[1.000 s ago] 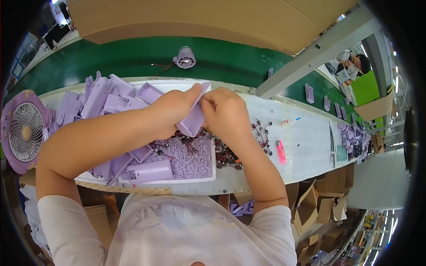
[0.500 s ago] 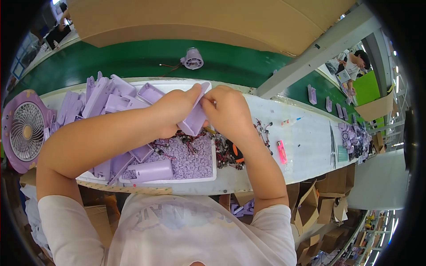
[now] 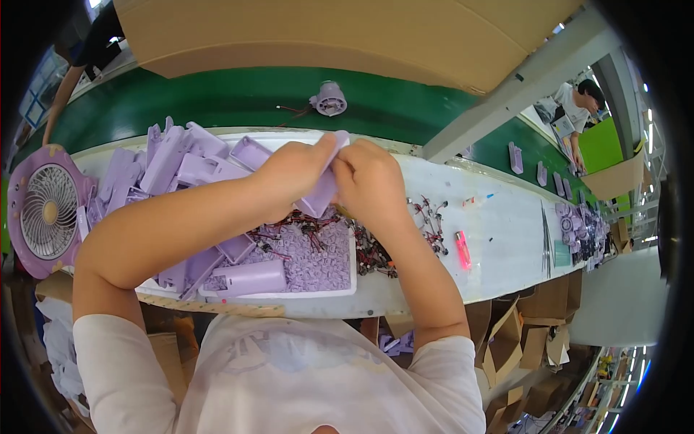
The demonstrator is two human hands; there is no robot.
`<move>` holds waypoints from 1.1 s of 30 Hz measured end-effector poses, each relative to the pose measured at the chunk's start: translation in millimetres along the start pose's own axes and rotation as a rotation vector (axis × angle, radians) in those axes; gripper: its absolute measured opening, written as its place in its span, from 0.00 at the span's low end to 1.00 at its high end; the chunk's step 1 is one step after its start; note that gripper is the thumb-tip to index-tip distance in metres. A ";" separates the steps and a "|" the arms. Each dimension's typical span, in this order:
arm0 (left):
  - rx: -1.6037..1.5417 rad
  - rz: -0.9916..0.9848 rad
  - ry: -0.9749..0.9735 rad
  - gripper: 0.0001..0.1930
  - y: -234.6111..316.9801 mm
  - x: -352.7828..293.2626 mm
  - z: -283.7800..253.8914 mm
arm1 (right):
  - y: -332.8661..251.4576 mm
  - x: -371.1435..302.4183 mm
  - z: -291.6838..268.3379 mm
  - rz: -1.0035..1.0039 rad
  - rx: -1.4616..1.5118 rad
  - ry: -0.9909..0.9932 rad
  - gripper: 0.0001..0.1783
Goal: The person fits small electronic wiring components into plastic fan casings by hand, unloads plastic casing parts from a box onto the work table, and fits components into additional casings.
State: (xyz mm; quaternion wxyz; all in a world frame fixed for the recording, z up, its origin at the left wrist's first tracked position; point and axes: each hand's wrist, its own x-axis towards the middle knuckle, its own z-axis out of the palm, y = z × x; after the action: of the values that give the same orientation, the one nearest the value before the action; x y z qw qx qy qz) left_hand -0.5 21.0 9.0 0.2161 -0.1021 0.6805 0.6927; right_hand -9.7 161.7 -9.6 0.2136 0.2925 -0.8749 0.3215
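Lilac open casing (image 3: pixel 319 195), tilted, up between both hands above the white tray (image 3: pixel 353 269). Left hand (image 3: pixel 295 172) clamped on it, thumb along the upper end; right hand (image 3: pixel 372 177) at its right edge, fingers bunched, inner fingertips hidden, can't tell if they pinch anything. Casing looks light, stiff, smooth, maybe a bit slippery; thin walls probably flex or crack if squeezed hard, so best grip likely the long sides. Below: small lilac parts (image 3: pixel 322 260), wired components (image 3: pixel 372 253). Left: lilac fan (image 3: pixel 49 212). Beyond: green belt (image 3: pixel 231 94) with round housing (image 3: pixel 330 100).
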 end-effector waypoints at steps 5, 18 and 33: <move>-0.250 -0.185 -0.122 0.23 -3.6 6.5 -12.7 | 9.8 5.6 -7.3 0.278 0.300 -0.220 0.09; -0.187 -0.154 -0.132 0.23 3.0 0.7 -4.2 | 1.3 5.8 -10.8 0.142 0.119 -0.176 0.05; -0.172 -0.252 -0.121 0.19 25.5 60.8 -33.1 | 4.8 0.8 -64.2 0.178 0.224 -0.094 0.14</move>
State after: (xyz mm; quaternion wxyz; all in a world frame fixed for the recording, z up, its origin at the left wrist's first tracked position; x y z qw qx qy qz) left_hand -70.6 -1.5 3.6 0.3323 -0.1628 0.5864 0.7206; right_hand -1.5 208.6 33.8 0.1090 0.2504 -0.8650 0.4209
